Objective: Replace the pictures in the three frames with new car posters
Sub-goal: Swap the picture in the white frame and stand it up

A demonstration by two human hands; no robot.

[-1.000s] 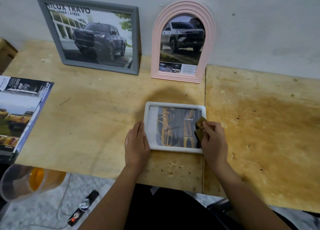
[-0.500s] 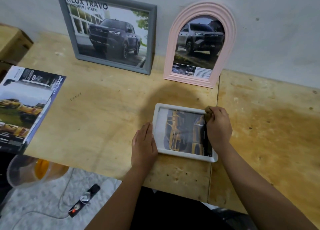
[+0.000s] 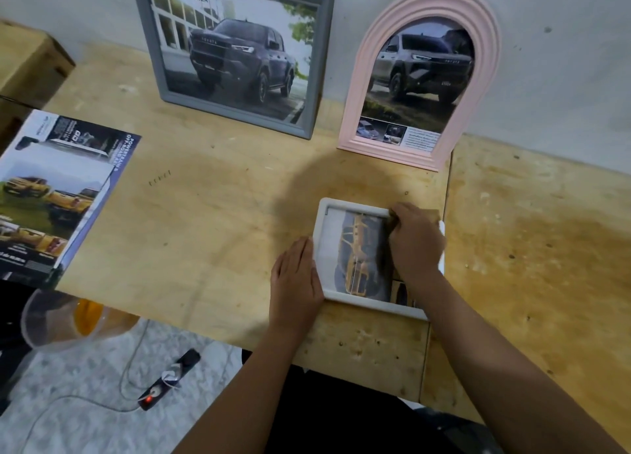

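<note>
A small white frame point(image 3: 358, 302) lies flat near the front edge of the wooden table point(image 3: 205, 221), with a yellow truck picture point(image 3: 358, 252) showing in it. My left hand point(image 3: 295, 279) rests flat on the table against the frame's left edge. Over the frame's right part, my right hand point(image 3: 415, 242) curls its fingers round a brown backing board point(image 3: 434, 214), which it mostly hides. At the back, a grey frame point(image 3: 319, 61) and a pink arched frame point(image 3: 356, 88) lean on the wall, each with a truck poster.
A car brochure point(image 3: 58, 194) lies open at the table's left edge, and a cardboard box point(image 3: 30, 68) sits behind it. Below the table on the floor are a clear plastic container point(image 3: 68, 320) and a power strip point(image 3: 167, 380) with a cable.
My right hand has moved from the frame's right edge up and over its right part, bringing the brown board with it. My left hand stays at the left edge. The view has shifted.
</note>
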